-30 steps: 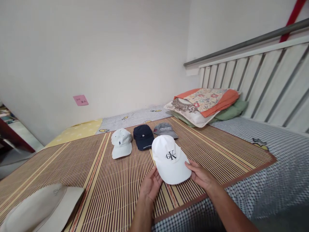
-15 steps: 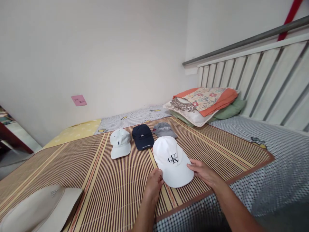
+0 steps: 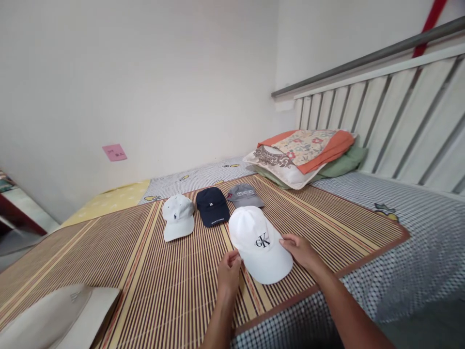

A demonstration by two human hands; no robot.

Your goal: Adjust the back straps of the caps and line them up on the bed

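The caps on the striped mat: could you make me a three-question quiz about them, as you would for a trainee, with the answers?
1. Which letters mark the white cap, whose brim is between the left hand and the right hand: A) NY, B) CK, C) LA?
2. True or false: in the picture, the navy cap lies between the pale cap and the grey cap.
3. How many caps show in all, counting the beige cap cut off by the picture's edge?

Key: 1. B; 2. True; 3. Five.
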